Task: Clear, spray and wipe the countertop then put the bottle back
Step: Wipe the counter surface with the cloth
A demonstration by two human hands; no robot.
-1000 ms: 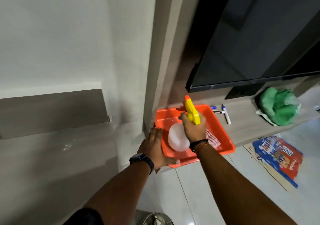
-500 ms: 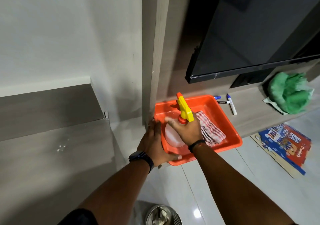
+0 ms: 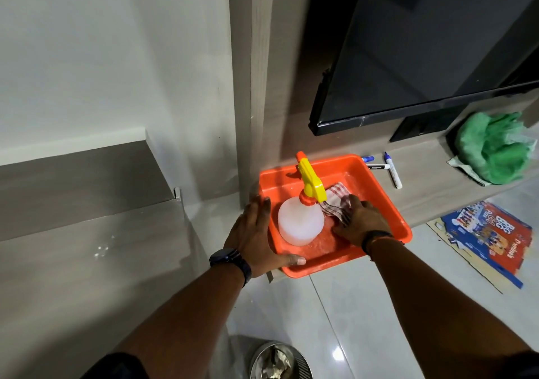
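Lower centre: left hand [image 3: 253, 240] lies open along the orange tray's [image 3: 388, 203] left rim, thumb on the near edge. Right hand [image 3: 360, 222] rests open-fingered on the checked cloth [image 3: 335, 196] inside. Spray bottle [image 3: 300, 221] stands upright in the tray, released. Beyond, marker pens [image 3: 392, 170] lie on the countertop [image 3: 431, 186].

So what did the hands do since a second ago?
The right hand let go of the spray bottle, leaving it standing in the orange tray, and moved right onto the checked cloth. The left hand stayed on the tray's left edge.
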